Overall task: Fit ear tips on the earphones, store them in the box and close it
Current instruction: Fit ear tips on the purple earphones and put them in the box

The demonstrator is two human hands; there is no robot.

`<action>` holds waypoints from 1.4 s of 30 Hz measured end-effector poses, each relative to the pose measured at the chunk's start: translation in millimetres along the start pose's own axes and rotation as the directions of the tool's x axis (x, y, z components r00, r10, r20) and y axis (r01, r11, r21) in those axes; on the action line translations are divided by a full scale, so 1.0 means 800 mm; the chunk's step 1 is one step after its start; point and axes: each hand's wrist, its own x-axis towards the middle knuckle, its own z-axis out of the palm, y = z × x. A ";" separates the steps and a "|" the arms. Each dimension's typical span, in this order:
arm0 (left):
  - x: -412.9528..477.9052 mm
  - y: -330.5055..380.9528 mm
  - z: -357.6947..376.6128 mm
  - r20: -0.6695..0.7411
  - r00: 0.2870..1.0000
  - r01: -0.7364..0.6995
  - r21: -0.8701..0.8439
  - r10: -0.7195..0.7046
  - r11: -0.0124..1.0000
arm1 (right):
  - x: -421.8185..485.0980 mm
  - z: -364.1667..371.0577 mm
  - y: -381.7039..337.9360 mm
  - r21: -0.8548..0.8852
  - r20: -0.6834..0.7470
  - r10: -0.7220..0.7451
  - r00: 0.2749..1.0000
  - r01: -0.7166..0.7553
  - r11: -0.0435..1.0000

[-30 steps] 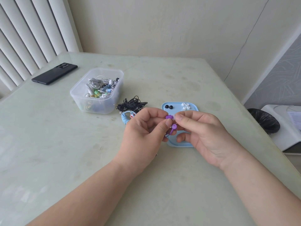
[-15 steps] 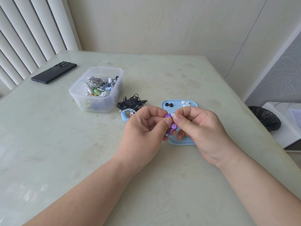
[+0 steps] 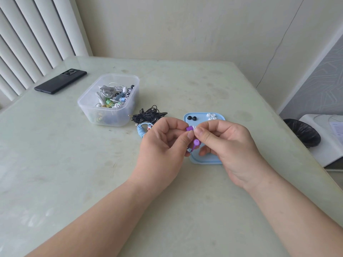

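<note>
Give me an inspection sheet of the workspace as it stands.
Surface: pale table, stained, faintly glossy.
Job's things: purple earphones in hand; white ear tip at one bud; clear box open, holding earphones; blue lid flat on the table, carrying black ear tips and spare white ear tips.
Clutter: phone, far left.
Hands: left hand grips the purple earphones; right hand pinches the white ear tip.
Cables: black earphones tangled beside the box; light-blue coiled earphones next to them.
Surroundings: blinds left; bin right.
</note>
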 end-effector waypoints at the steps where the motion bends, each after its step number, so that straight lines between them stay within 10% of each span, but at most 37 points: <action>1: 0.001 -0.002 0.000 0.003 1.000 -0.006 -0.005 0.006 1.000 | 0.000 0.000 0.001 -0.008 -0.008 -0.004 1.000 0.004 1.000; 42: 0.010 -0.013 -0.005 0.078 0.996 0.060 -0.080 -0.054 0.995 | 0.004 -0.006 -0.005 -0.204 -0.066 -0.137 0.988 0.121 0.972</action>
